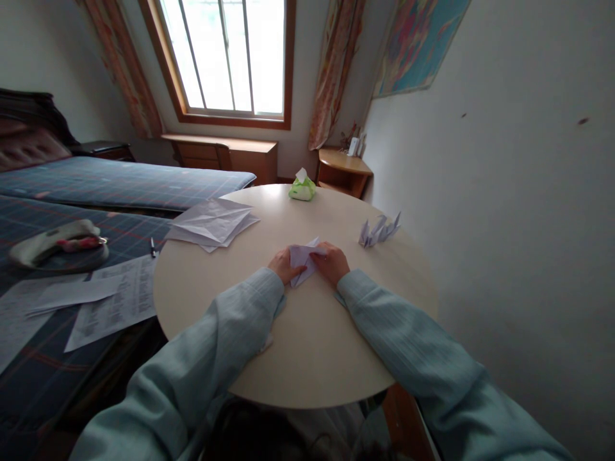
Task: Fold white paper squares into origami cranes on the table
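A folded sheet of white paper (302, 256) is held between both hands above the middle of the round table (312, 346). My left hand (283, 266) is closed on its left side, with the thumb lying across the lower part. On the right side, my right hand (332, 261) pinches an upper flap of the same paper. Part of the paper is hidden behind the fingers. Several folded paper figures with pointed tips (378, 230) stand at the table's right. To the left lies a stack of creased paper sheets (214, 221).
A green tissue pack (302, 189) sits at the table's far edge. Beds (129, 179) are on the left, with printed sheets (118, 294), a pen (152, 248) and a pale bag-like item (57, 243). A white wall (519, 224) runs along the right.
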{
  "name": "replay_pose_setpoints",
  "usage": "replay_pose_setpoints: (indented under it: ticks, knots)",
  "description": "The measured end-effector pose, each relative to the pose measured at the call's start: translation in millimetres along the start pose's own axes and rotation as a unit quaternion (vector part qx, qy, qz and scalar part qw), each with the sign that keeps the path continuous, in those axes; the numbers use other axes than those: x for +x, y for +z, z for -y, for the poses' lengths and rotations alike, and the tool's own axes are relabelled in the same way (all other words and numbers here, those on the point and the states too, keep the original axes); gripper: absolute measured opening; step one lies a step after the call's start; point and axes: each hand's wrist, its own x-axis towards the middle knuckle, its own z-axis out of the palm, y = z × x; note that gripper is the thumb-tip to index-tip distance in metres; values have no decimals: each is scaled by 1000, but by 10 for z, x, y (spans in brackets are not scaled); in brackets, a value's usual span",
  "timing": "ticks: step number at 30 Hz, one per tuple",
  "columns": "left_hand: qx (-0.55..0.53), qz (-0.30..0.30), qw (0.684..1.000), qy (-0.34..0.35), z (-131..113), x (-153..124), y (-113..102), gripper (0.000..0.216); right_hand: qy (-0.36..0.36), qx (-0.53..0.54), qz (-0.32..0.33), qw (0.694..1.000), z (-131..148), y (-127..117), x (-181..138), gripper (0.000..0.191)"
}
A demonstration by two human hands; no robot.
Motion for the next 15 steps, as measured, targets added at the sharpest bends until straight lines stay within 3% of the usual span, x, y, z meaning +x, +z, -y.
replay_pose_setpoints:
  ticks: [9,15]
  knots:
    - [-6,-31,997,-64,33,34,21,22,-3,4,11,1000,10,-3,-2,15]
    - [-30,-86,994,-53,83,59,43,26,4,-6,23,1000,18,3,-6,18]
